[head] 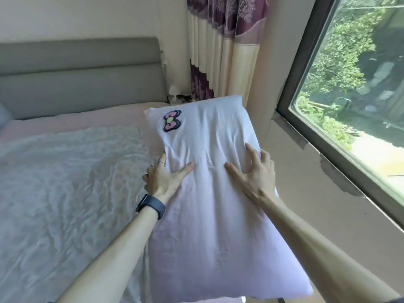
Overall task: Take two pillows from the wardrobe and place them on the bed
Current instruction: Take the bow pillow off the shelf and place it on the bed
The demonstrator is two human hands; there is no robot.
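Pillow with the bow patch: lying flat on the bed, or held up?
Held up, tilted. The pillow is gripped at both edges by the left hand and right hand, its far end raised over the bed.

No words, numbers or brand marks can be read anywhere. The only sign is a pink bow patch (172, 120) at about eleven o'clock on the white pillow (214, 193).

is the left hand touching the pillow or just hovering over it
Touching. The head view shows the left hand pressed on the pillow, thumb flat on the fabric, which creases around it.
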